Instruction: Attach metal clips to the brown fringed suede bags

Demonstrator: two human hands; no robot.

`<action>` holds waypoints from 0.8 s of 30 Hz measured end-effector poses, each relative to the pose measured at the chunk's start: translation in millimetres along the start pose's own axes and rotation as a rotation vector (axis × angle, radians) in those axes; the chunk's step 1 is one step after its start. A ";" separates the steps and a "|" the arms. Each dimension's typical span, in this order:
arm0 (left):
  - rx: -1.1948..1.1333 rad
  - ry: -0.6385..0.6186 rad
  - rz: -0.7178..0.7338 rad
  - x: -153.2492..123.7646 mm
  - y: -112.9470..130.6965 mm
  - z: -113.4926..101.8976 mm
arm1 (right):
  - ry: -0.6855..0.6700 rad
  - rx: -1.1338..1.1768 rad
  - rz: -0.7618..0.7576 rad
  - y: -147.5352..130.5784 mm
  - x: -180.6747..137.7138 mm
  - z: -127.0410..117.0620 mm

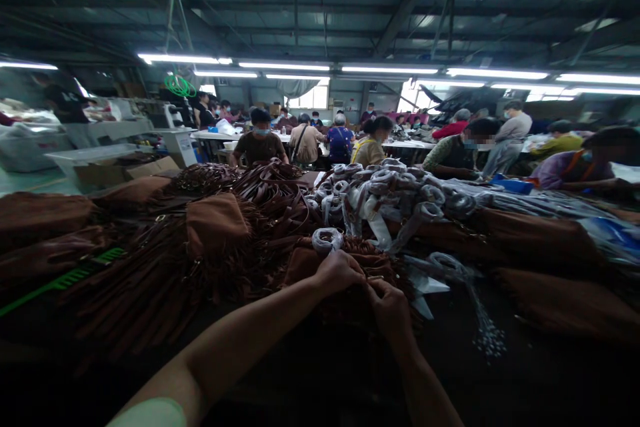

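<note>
Dim table (540, 357); fingers (351, 267) hide the pinched part of a brown bag (301, 264).

Brown fringed bag (303, 263): matte, soft-looking, laid out slightly below frame centre; middle partly covered. Fringe strands hang at its right side. Clear-wrapped coil (327, 240): ring-shaped, greyish, at the bag's upper edge, near frame centre; contact with bag unclear.

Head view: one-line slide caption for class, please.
Left hand and right hand meet at a brown, fringed, suede-like bag.
</note>
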State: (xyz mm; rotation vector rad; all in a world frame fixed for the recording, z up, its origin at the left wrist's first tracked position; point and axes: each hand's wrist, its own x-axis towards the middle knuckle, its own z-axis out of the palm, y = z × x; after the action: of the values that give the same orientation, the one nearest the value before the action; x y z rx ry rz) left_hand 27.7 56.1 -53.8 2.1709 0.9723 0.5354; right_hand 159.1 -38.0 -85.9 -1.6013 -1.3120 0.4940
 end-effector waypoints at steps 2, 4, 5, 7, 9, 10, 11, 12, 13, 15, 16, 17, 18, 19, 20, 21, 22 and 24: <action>0.137 0.122 0.033 -1.1 8.9 1.2 | 0.035 0.099 0.047 2.0 0.2 -3.8; 0.302 0.244 0.181 -2.4 16.4 3.5 | 0.084 0.265 0.084 4.2 -1.1 -7.8; 0.359 0.273 0.270 -2.5 18.2 5.4 | 0.106 0.349 0.089 4.8 -2.1 -9.9; 0.376 0.263 0.386 -0.7 16.7 10.1 | 0.147 0.453 0.072 4.3 -4.4 -14.4; 0.261 0.253 0.368 3.4 9.8 14.9 | 0.184 0.431 0.054 1.0 -5.2 -20.0; 0.174 0.259 0.325 6.0 5.3 16.9 | 0.199 0.396 0.049 -1.6 -4.6 -23.2; 0.082 0.260 0.278 8.6 0.9 18.4 | 0.207 0.362 0.049 -4.7 -3.2 -26.7; -0.004 0.251 0.234 11.1 -3.2 19.4 | 0.214 0.340 0.054 -8.0 -1.0 -30.3; -0.079 0.234 0.196 13.2 -6.6 20.1 | 0.225 0.338 0.064 -11.5 1.9 -33.8; -0.196 0.189 0.144 15.9 -11.3 20.5 | 0.250 0.381 0.091 -18.2 9.2 -39.9; -0.240 0.167 0.135 16.5 -12.7 20.5 | 0.263 0.418 0.106 -21.0 13.1 -42.2; -0.277 0.152 0.134 16.7 -13.5 20.4 | 0.273 0.457 0.118 -23.3 16.9 -43.8; -0.306 0.141 0.140 16.6 -14.1 20.3 | 0.279 0.495 0.128 -25.0 20.3 -44.9; -0.325 0.135 0.151 16.4 -14.4 20.3 | 0.283 0.531 0.136 -26.2 23.2 -45.6; -0.335 0.132 0.160 16.1 -14.7 20.4 | 0.285 0.560 0.142 -26.9 25.4 -45.8; -0.340 0.133 0.163 15.8 -15.0 20.5 | 0.286 0.579 0.144 -27.2 26.9 -45.9; -0.343 0.132 0.163 15.7 -15.3 20.7 | 0.289 0.588 0.143 -27.3 27.8 -45.9; -0.355 0.123 0.162 15.8 -16.3 21.1 | 0.298 0.588 0.138 -27.2 28.0 -46.0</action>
State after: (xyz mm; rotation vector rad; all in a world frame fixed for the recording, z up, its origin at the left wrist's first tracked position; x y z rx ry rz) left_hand 42.6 67.2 -78.6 1.9208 0.7041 0.8589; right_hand 190.9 -33.3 -34.9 -1.2124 -0.7418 0.6285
